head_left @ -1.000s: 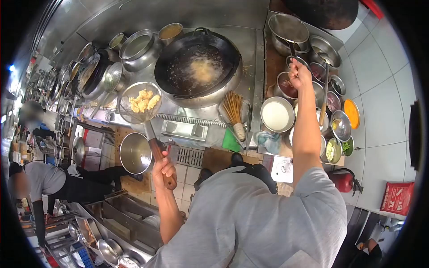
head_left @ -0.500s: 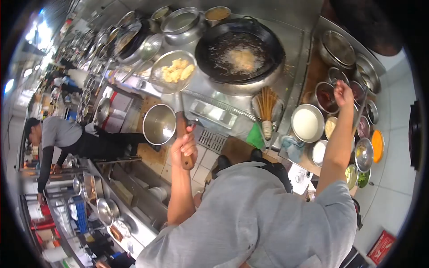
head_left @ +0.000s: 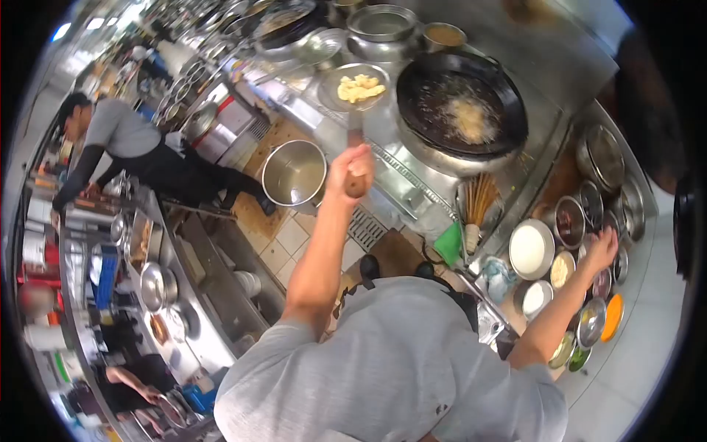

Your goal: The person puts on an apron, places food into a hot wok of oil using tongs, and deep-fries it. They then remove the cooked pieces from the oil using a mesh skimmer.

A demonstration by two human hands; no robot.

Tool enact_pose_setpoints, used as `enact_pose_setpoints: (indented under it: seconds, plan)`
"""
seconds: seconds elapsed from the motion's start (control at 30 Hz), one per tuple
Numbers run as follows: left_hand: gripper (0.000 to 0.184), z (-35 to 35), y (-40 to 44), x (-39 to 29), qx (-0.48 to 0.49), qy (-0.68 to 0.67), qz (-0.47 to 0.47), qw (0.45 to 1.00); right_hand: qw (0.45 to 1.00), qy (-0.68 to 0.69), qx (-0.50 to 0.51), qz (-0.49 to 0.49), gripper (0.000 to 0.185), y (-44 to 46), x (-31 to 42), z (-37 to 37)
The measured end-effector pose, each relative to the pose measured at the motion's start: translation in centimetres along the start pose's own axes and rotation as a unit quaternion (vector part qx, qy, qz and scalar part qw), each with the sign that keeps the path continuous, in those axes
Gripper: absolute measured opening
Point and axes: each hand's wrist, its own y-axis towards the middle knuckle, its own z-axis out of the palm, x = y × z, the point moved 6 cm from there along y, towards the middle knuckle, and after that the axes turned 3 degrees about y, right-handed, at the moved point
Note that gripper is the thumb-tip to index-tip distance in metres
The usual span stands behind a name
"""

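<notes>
My left hand (head_left: 352, 171) is closed around the wooden handle of a round skimmer (head_left: 330, 87), held left of the wok. Pale yellow pieces of fried food (head_left: 361, 88) lie in its bowl. In the dark wok (head_left: 434, 144), more pale food (head_left: 471, 120) bubbles in hot oil. My right hand (head_left: 602, 249) hovers over the seasoning bowls at the right, its fingers curled together; whether something thin is between them I cannot make out. Closest to it are a bowl of dark red sauce (head_left: 569, 221) and several small metal bowls.
A deep metal pot (head_left: 294, 173) stands left of my left forearm. A bamboo brush (head_left: 479, 206) rests beside the wok, near a green cloth (head_left: 448, 243). White liquid fills a bowl (head_left: 531, 249). A co-worker (head_left: 132, 140) bends over a counter at the left; another person (head_left: 132, 379) is lower left.
The view has turned, shifting the wok right and down. My right hand has drawn back from beyond the red sauce bowl to its near side. My left hand still grips the skimmer.
</notes>
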Motion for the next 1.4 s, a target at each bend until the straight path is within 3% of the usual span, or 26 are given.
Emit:
enact_pose_setpoints:
  seconds: [0.03, 0.1, 0.17, 0.23, 0.3, 0.37, 0.47, 0.57, 0.67, 0.77, 0.9, 0.97, 1.03, 1.1, 1.17, 1.23, 1.33, 1.4]
  plan:
    - [0.007, -0.4, 0.5, 0.0, 0.018, -0.025, -0.015, 0.999, 1.0, 0.008, 0.008, 0.006, 0.037, -1.6, 1.5, 0.5]
    - [0.013, -0.7, -0.3, -0.3, 0.041, -0.055, -0.004, 0.998, 0.994, -0.022, 0.049, -0.099, 0.029, -6.1, 6.7, 2.8]
    - [0.013, -1.2, -3.1, -0.3, -0.004, 0.031, 0.033, 0.999, 0.983, -0.077, 0.061, -0.154, 0.029, -9.0, 9.2, 4.9]
    - [0.017, -2.5, -6.1, 0.0, 0.066, -0.083, -0.006, 0.994, 0.98, -0.072, 0.131, -0.133, 0.03, -12.8, 10.3, 7.5]
    - [0.021, -2.8, -11.1, 0.1, 0.073, -0.072, 0.038, 0.994, 0.98, 0.033, 0.189, -0.059, 0.032, -15.8, 8.4, 9.8]
    - [0.023, -2.0, -17.1, 0.0, 0.068, -0.097, 0.094, 0.988, 0.961, -0.034, 0.262, -0.084, 0.03, -18.2, 7.4, 12.3]
    - [0.022, -1.2, -25.9, -0.1, 0.038, -0.091, 0.166, 0.981, 0.96, 0.001, 0.28, 0.017, 0.026, -22.8, 6.3, 16.2]
    - [0.022, -1.8, -33.3, 0.2, 0.009, -0.049, 0.248, 0.968, 0.941, -0.001, 0.339, 0.013, 0.027, -25.3, 5.6, 20.2]
    - [0.024, -3.0, -41.5, -0.5, -0.081, -0.007, 0.387, 0.919, 0.904, 0.05, 0.424, 0.017, 0.028, -28.1, 6.1, 25.1]
    - [0.023, -5.7, -46.6, -4.1, -0.131, -0.038, 0.474, 0.87, 0.891, 0.066, 0.447, 0.039, 0.029, -30.3, 6.5, 28.0]
    - [0.014, -9.3, -54.3, -13.3, -0.212, 0.065, 0.575, 0.788, 0.865, 0.087, 0.491, 0.057, 0.028, -33.6, 7.6, 30.0]
    - [0.016, -10.9, -57.3, -19.2, -0.108, 0.029, 0.566, 0.817, 0.855, 0.076, 0.512, 0.035, 0.028, -34.3, 7.4, 29.9]
    - [0.032, -13.2, -60.8, -24.0, -0.203, 0.01, 0.58, 0.789, 0.847, 0.065, 0.527, 0.014, 0.027, -34.9, 7.3, 29.5]
    - [0.033, -17.0, -64.0, -28.1, -0.284, 0.028, 0.577, 0.765, 0.839, 0.017, 0.543, 0.012, 0.026, -35.3, 6.9, 28.7]
    - [0.036, -18.6, -65.4, -29.6, -0.433, 0.083, 0.566, 0.696, 0.85, 0.016, 0.526, 0.018, 0.024, -34.9, 6.2, 27.7]
    - [0.037, -19.4, -66.3, -28.9, -0.599, 0.154, 0.482, 0.621, 0.853, 0.002, 0.52, 0.033, 0.024, -34.9, 6.0, 26.4]
    - [0.034, -22.2, -66.9, -28.0, -0.651, 0.172, 0.481, 0.561, 0.861, -0.016, 0.506, 0.049, 0.024, -34.6, 5.7, 24.8]
    - [0.031, -21.8, -66.5, -27.1, -0.664, 0.168, 0.458, 0.567, 0.866, -0.023, 0.496, 0.056, 0.024, -34.4, 5.4, 24.0]
